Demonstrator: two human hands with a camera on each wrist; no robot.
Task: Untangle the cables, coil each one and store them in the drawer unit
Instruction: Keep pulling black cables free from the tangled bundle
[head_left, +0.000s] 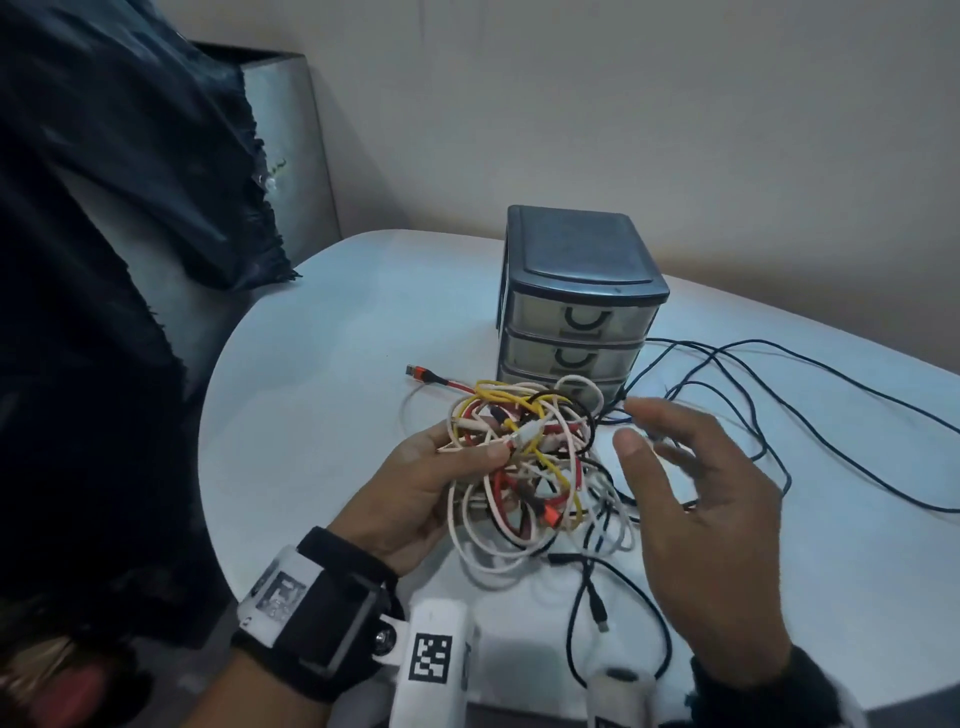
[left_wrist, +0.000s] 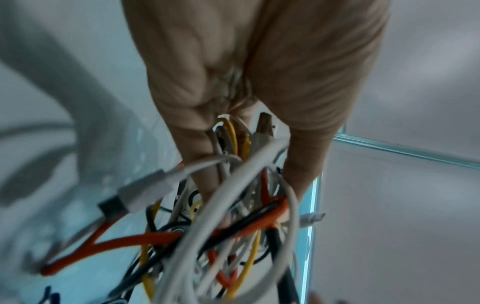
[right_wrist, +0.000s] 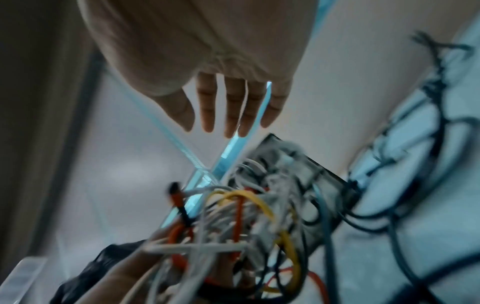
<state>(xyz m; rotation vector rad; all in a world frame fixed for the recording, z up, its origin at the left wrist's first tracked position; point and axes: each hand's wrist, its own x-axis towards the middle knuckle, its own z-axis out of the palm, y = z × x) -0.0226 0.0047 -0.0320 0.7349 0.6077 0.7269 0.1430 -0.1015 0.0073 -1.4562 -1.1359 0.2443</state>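
Cables (head_left: 524, 457) are sitting in one knotted bundle above the near middle of the table (head_left: 322, 374), in front of the drawer unit (head_left: 576, 301). White, yellow, red-orange and black strands are crossing through it; how many cables there are of each colour cannot be counted through the knot. One red-orange plug end (head_left: 415, 373) is sticking out at the bundle's far left and lying on the tabletop. Dark cable (head_left: 753, 374) is trailing from the bundle's right side in long loops across the table to the right, and a dark plug (head_left: 600, 618) is lying on the near edge.

One hand, the left hand (head_left: 415, 488), is gripping the bundle from the left, with thumb and fingers curled round several strands; the left wrist view is showing those fingers (left_wrist: 197, 144) clamped on white and yellow loops. The other, the right hand (head_left: 701, 499), is hovering just right of the bundle with its five fingers (right_wrist: 231, 107) straight and slightly spread, holding nothing.

The drawer unit is standing upright with three translucent drawers stacked, all three closed. Two wrist cameras are strapped on, one per wrist. Dark cloth (head_left: 104, 260) is filling the left of the head view.
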